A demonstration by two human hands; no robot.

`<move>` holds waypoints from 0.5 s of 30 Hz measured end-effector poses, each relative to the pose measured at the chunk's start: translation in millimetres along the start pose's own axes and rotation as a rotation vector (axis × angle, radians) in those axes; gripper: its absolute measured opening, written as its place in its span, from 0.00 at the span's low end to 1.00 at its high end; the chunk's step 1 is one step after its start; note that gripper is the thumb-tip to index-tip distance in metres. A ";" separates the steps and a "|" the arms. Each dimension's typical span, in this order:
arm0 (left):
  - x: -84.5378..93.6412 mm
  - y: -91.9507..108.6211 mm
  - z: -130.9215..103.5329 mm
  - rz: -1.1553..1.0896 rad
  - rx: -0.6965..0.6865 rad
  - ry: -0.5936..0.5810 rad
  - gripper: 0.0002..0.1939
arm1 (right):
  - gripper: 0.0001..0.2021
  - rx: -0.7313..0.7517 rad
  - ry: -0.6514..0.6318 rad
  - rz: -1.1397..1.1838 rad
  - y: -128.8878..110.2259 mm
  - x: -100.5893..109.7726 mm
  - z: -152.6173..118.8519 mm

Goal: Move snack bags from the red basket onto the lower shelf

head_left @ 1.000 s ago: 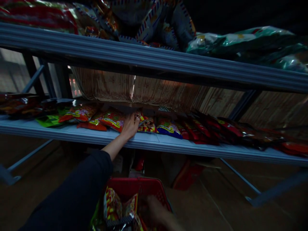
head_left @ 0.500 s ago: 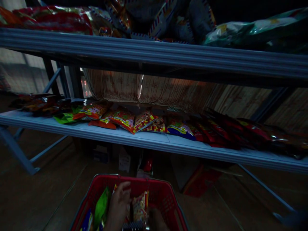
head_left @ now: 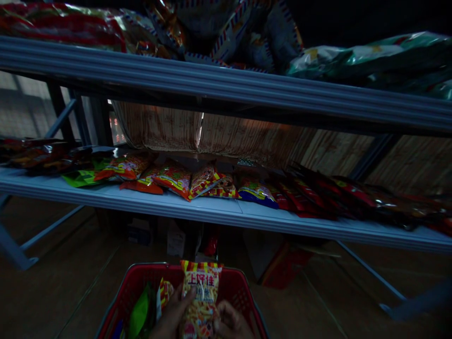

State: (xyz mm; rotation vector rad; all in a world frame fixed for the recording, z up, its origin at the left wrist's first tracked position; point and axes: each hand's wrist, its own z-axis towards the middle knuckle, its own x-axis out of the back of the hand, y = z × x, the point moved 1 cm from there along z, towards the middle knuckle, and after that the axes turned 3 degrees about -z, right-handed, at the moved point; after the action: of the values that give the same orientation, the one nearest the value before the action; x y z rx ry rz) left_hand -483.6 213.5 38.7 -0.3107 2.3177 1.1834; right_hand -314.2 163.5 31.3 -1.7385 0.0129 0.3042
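A snack bag (head_left: pixel 200 301) with a red-and-yellow striped top and printed Chinese lettering stands upright over the red shopping basket (head_left: pixel 240 287). My left hand (head_left: pixel 173 310) grips its left side, the thumb lying across the front. At the lower right edge of the bag, the fingers of my right hand (head_left: pixel 231 319) are curled against it. Left of my hands, a green packet (head_left: pixel 139 313) and another striped snack bag (head_left: pixel 164 293) lie in the basket. The bottom of the frame cuts off both wrists and the near side of the basket.
A blue metal rack crosses the view. Its lower shelf (head_left: pixel 212 203) holds a row of snack bags (head_left: pixel 173 179) and dark red packets (head_left: pixel 318 193); the upper shelf (head_left: pixel 176 70) bears larger bags. Cartons (head_left: pixel 271 263) sit on the floor beneath.
The snack bag has come up out of the basket and now faces me between both hands. My left hand has moved onto its side. The view has shifted slightly right.
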 end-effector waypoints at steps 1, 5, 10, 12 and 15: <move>-1.2 2.2 0.1 -0.021 -0.015 -0.015 0.34 | 0.16 0.020 0.032 0.061 -4.9 -3.1 3.0; -8.4 9.2 -6.3 0.007 -0.165 -0.004 0.43 | 0.27 -0.006 0.242 0.247 -31.5 -14.6 13.0; -27.9 36.3 -33.2 -0.070 -0.128 -0.012 0.47 | 0.22 -0.006 0.350 0.205 -53.4 -38.5 21.0; -32.8 51.1 -44.3 -0.033 -0.110 0.043 0.41 | 0.19 0.035 0.348 0.226 -52.1 -46.2 24.4; -33.8 63.1 -51.7 0.022 -0.193 0.148 0.33 | 0.17 0.045 0.279 0.259 -45.9 -52.5 26.8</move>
State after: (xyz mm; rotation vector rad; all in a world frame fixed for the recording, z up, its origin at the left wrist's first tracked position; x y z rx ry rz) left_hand -499.4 208.3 125.5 -0.4564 2.3394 1.4435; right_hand -362.0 189.9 82.4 -1.7230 0.4468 0.2449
